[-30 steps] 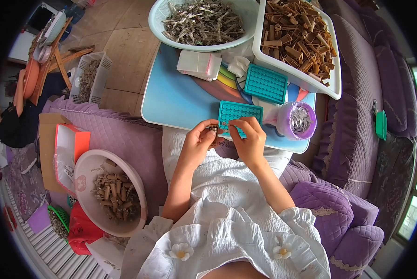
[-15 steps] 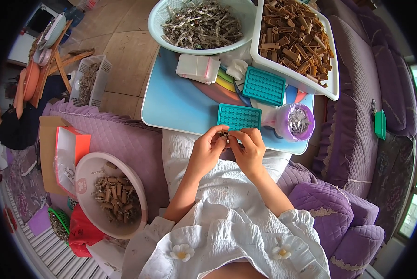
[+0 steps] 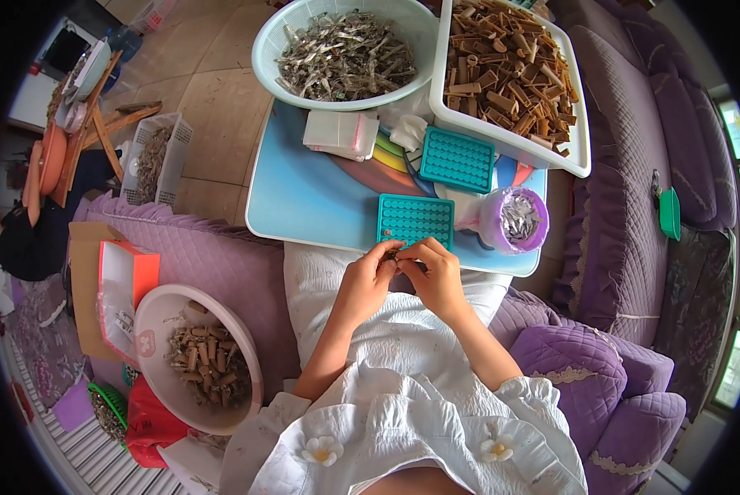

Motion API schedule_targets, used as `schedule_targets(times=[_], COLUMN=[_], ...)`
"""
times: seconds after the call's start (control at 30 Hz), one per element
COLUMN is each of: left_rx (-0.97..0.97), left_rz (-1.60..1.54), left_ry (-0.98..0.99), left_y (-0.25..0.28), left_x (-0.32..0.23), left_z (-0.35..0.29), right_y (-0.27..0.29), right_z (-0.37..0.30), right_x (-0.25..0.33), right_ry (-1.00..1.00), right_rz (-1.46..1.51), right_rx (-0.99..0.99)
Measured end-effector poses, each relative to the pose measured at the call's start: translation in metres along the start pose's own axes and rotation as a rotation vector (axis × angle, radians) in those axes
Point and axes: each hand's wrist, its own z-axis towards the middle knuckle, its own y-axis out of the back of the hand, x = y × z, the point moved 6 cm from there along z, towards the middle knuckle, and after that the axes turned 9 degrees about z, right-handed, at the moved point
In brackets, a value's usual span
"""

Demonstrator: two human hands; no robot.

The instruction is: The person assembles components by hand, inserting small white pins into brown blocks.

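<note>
My left hand point(image 3: 368, 280) and my right hand point(image 3: 430, 276) meet in front of me above my lap, close to the table's near edge. Between their pinched fingertips is a tiny dark piece point(image 3: 393, 254), mostly hidden by the fingers and too small to name. Just beyond the fingertips lies a teal tray point(image 3: 416, 216) with rows of small cells; a small speck shows near its lower left corner. A second teal tray point(image 3: 458, 159) lies farther back. To the right stands a purple-rimmed pot point(image 3: 543, 223) holding silvery slivers.
On the blue table point(image 3: 292, 194) are a pale basket point(image 3: 259, 62) of silvery strips, a white tub point(image 3: 583, 136) of brown pieces and clear plastic sleeves point(image 3: 341, 134). At left sit a pink basin point(image 3: 254, 363) and an orange box point(image 3: 146, 276). Another person's arm point(image 3: 33, 186) shows far left.
The whole view has shifted slightly, with the table things now a little lower and to the left. My hands stay together with fingers pinched; the near tray's lower left corner shows more.
</note>
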Motion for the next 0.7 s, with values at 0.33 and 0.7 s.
schedule_targets(times=[0.33, 0.7], left_rx=[0.162, 0.253], left_rz=[0.086, -0.308], left_ry=[-0.06, -0.003], left_y=[-0.014, -0.027], left_x=[-0.003, -0.001], left_z=[0.006, 0.003], right_y=[0.007, 0.008], right_z=[0.014, 0.015], right_x=[-0.028, -0.03], right_ry=[-0.416, -0.493], right_rz=[0.432, 0.675], right_rx=[0.319, 0.51])
